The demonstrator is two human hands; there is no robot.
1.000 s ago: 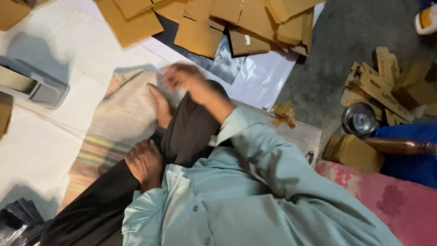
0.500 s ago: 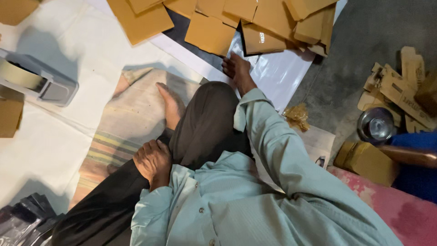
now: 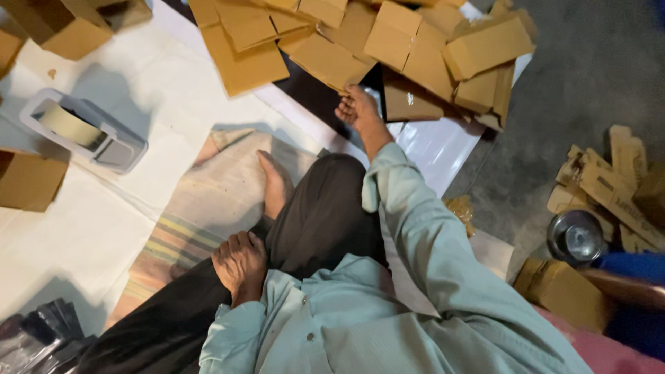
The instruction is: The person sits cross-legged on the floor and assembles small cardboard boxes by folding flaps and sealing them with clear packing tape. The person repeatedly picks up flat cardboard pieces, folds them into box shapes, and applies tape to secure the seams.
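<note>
The right hand point(image 3: 358, 109), stretched out toward the upper middle of the frame, has its fingers curled over the near edge of a flat brown cardboard carton blank point(image 3: 324, 62) on the heap; whether the fingers have truly pinched it or only rest on it I cannot tell from here. To my eye this is the picking-up step, one blank being singled out from the pile of flattened brown cartons point(image 3: 409, 48); drawing it back would call for a firm pinch on that edge and a pull that leaves its overlapping neighbours lying. The left hand point(image 3: 239, 263) sits lower left of centre, loosely closed and holding nothing, resting on the dark-trousered leg point(image 3: 318, 221). A bare foot point(image 3: 273, 183) lies on a striped woven mat point(image 3: 208, 208) spread over white sheeting point(image 3: 83, 228). At the upper left stands one white tape dispenser with a roll of tan tape point(image 3: 83, 131). The heap holds at least a dozen blanks, too overlapped to count exactly. At the right edge there is one round steel vessel point(image 3: 575, 239), with a second, smaller pile of cartons point(image 3: 609, 187) just above it.
</note>
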